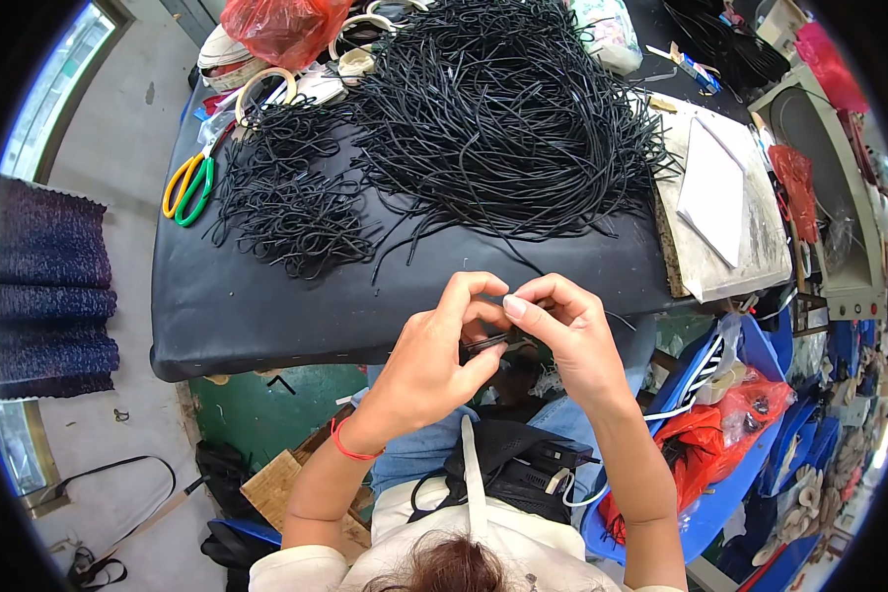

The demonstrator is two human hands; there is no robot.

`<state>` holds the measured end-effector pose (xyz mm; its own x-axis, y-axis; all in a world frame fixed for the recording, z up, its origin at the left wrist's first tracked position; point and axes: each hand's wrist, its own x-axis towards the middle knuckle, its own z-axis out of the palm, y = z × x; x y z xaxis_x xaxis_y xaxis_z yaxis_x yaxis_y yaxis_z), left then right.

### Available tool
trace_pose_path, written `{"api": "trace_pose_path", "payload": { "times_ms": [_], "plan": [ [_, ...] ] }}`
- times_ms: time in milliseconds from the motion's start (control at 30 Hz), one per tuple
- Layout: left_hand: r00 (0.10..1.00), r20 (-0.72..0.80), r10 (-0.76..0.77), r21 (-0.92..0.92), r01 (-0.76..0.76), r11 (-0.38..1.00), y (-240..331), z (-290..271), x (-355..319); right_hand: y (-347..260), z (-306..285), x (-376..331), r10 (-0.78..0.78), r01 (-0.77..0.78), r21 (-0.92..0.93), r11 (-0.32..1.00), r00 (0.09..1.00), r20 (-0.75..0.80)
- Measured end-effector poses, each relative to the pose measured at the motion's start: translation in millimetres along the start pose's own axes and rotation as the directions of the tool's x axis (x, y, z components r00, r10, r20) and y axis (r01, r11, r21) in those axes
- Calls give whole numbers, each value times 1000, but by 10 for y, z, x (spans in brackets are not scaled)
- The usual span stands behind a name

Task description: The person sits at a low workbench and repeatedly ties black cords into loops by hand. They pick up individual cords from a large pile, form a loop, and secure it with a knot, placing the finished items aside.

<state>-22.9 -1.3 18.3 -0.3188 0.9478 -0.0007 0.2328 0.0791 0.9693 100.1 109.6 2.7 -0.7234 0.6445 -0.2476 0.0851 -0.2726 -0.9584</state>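
My left hand [429, 350] and my right hand [574, 335] are raised close together over the table's front edge. Between the left thumb and fingers runs a thin black cord [486, 342]. The right thumb and fingertips pinch close by, beside the left fingertips; the cord there is mostly hidden by the fingers. On the table lies a large heap of long black cords [503, 128], just beyond both hands. Left of it sits a smaller pile of looped black cords [301, 202].
Scissors [195, 189] with one yellow and one green handle lie at the table's left. A pale board [750, 247] with a white sheet [712, 192] covers the right end. A red plastic bag [286, 25] stands behind; a blue chair [760, 345] holds more bags.
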Motion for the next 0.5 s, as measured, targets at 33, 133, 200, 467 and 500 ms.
{"api": "trace_pose_path", "payload": {
  "times_ms": [33, 133, 200, 467, 500],
  "plan": [
    [1000, 12, -4, -19, 4, 1000, -3, -1, -2, 1, 4, -4, -15, 15, -4, 1000, 1000, -7],
    [999, 34, -40, -105, 43, 994, -23, 20, -3, 2, 21, -26, -33, 33, 3, 999, 999, -36],
    [995, 30, -98, -196, 102, 975, -15, 76, 2, -9, 51, -37, -11, 14, 34, 999, 998, -66],
    [991, -65, -115, -296, 91, 951, -52, 201, -38, 34, 38, -6, -24, 49, 171, 984, 989, -148],
    [991, -54, -124, -292, 103, 951, -52, 171, -30, 24, 14, -17, 4, 30, 249, 968, 991, -133]
  ]
}}
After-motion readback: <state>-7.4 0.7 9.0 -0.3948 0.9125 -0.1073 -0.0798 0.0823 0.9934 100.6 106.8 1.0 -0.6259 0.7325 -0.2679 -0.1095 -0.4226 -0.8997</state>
